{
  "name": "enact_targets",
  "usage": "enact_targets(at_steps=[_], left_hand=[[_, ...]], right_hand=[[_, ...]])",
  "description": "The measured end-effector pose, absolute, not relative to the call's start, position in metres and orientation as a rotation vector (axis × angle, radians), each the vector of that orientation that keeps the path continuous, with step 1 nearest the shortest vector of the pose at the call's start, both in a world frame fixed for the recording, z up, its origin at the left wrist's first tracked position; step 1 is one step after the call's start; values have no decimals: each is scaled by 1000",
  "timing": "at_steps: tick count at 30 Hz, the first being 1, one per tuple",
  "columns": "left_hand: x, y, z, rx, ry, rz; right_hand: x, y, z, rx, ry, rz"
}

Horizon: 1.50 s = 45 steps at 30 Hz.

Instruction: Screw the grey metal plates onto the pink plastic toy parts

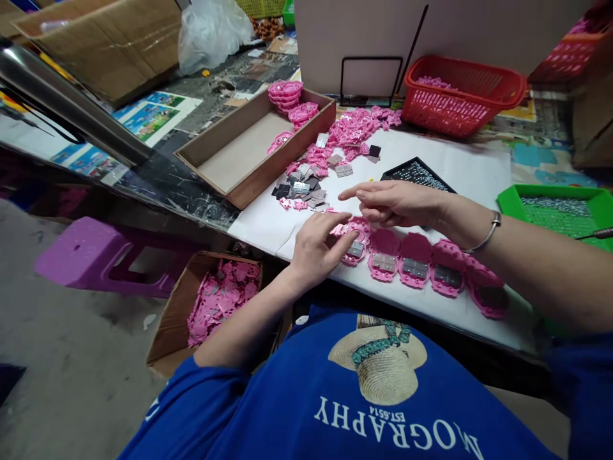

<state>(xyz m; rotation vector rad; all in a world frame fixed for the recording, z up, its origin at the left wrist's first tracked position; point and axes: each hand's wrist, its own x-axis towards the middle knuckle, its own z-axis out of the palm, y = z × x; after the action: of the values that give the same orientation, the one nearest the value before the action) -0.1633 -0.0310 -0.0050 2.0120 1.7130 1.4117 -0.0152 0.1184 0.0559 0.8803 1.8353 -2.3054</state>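
At the left end of a row of several opened pink plastic cases [416,265], my left hand [313,248] curves over the nearest case [358,230]. Its thumb reaches that case's edge, and thumb and fingers stand apart with pink plastic showing between them. Grey plates sit in the lower halves of several cases. Just above the row is my right hand [395,203], index finger stretched to the left and the other fingers curled in. Whatever those curled fingers may hold is hidden. Loose grey plates [306,185] lie beyond my left hand.
Behind the plates are a heap of pink parts [357,128] and a wooden tray [225,150] with pink pieces. A black tray [416,172] and a green tray [555,207] hold small metal pieces. A red basket [460,96] stands behind; a cardboard box [167,332] sits below left.
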Motion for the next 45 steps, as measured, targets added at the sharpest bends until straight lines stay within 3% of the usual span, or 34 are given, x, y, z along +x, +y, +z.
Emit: enact_targets(at_steps=[8, 18, 25, 32, 36, 40, 45], left_hand=[[-157, -6, 0, 1727, 1570, 1574], [-156, -5, -5, 1937, 1667, 1621], [-163, -7, -3, 1317, 1562, 1677], [-164, -3, -4, 1251, 1521, 1636], [-162, -15, -3, 1815, 1723, 1572], [-158, -38, -8, 2485, 1739, 1182], [-152, -52, -19, 2622, 1768, 1019]], right_hand=[[-18, 106, 58, 680, 1940, -2242], [-21, 101, 59, 808, 1950, -2217], [-19, 106, 53, 976, 2111, -2313], [-26, 99, 55, 965, 2455, -2084], [-26, 113, 51, 1026, 2589, -1720], [-27, 125, 43, 1051, 2680, -1214], [-32, 128, 37, 1037, 2668, -983]])
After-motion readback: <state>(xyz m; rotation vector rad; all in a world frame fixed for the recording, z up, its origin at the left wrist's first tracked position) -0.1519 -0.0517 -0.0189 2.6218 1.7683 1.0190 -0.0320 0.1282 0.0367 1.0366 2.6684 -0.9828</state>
